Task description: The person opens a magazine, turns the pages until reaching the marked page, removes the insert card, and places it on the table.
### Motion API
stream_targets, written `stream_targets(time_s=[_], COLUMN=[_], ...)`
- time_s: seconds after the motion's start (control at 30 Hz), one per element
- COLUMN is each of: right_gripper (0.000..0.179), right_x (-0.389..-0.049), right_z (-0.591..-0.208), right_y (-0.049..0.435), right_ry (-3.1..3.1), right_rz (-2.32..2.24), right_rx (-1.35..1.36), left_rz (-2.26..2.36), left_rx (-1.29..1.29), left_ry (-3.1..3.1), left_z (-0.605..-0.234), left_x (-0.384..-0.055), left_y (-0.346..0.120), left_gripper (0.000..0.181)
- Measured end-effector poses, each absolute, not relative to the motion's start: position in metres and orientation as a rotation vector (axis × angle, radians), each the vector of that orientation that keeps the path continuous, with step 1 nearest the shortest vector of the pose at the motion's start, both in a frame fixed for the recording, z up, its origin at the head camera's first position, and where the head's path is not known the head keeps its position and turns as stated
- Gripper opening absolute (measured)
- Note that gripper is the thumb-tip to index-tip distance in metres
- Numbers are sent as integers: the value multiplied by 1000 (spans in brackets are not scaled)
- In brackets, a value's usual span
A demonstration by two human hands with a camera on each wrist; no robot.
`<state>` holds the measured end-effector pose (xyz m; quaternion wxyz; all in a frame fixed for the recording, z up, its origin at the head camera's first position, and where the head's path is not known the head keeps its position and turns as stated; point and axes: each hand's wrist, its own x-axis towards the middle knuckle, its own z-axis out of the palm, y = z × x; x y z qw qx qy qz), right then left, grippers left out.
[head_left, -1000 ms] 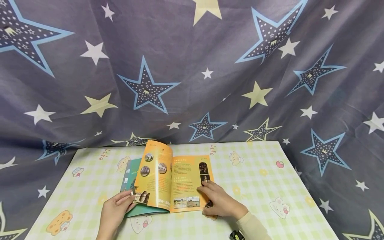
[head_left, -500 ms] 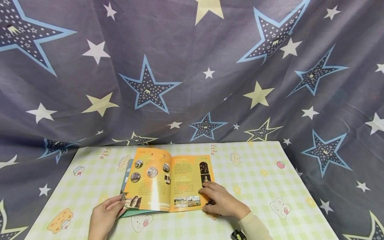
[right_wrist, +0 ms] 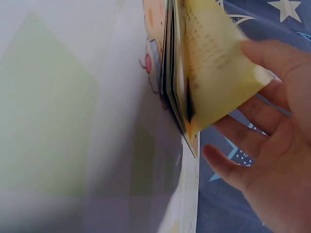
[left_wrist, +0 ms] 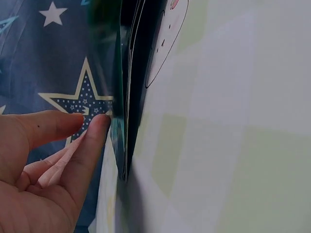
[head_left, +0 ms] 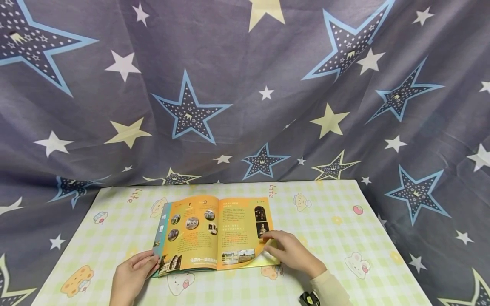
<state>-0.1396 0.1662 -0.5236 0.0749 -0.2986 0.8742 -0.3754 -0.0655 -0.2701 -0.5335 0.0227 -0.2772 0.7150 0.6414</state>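
Observation:
An open magazine [head_left: 195,242] with orange-yellow pages, text and photos lies on the table, a green-blue cover edge [head_left: 160,231] showing at its left. My left hand [head_left: 132,272] is at its lower left corner; in the left wrist view one fingertip comes right up to the page edges [left_wrist: 124,97], and the fingers are relaxed. At the right side, my right hand [head_left: 292,253] pinches the right page's [right_wrist: 218,63] outer edge between thumb and fingers. That page's lower corner is bent up, baring a yellow strip of the page beneath.
A tablecloth [head_left: 325,229] with pale green checks and cartoon prints covers the table. Behind and beside it hangs a dark curtain [head_left: 245,106] with stars. A small black and yellow-green object [head_left: 309,298] is by the right sleeve.
The left page has come down flat to the left, and my left hand has moved left and let go of it. My right hand has begun lifting the right page's lower corner.

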Motion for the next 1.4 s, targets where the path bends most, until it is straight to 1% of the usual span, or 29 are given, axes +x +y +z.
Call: stream_targets(time_s=[0.2,0.3,0.63,0.83,1.13,1.3,1.4], right_gripper=[28,30,31,36,48,49,49], right_x=[-141,-141,-143,-143,-143,-139,-137], right_z=[-525,-527,-526,-520,-519,-514,-511], right_y=[165,163,153,142,128,120,115], right_ry=[2833,2905,2852,2855,2646,2596,2585], right_rz=[-1231,-1296,-1387,-1388,-1440,-1359,-1293], right_rx=[-877,-867,-923,-974,-1092,-1107,-1099], left_rz=[1886,1865,1811,1952,2113,2143,2152], left_rx=[-848,-821,-676,-533,-374,-261,-183], left_ry=[2342,2377,2418,2341,2225,2143,2071], left_z=[-529,-525,-510,-507,-506,-504,-504], left_x=[-67,-68,-77,-85,-98,-104,-106], left_y=[-268,-265,-244,-223,-185,-158,-142], left_gripper=[46,50,50,41,36,36,41])
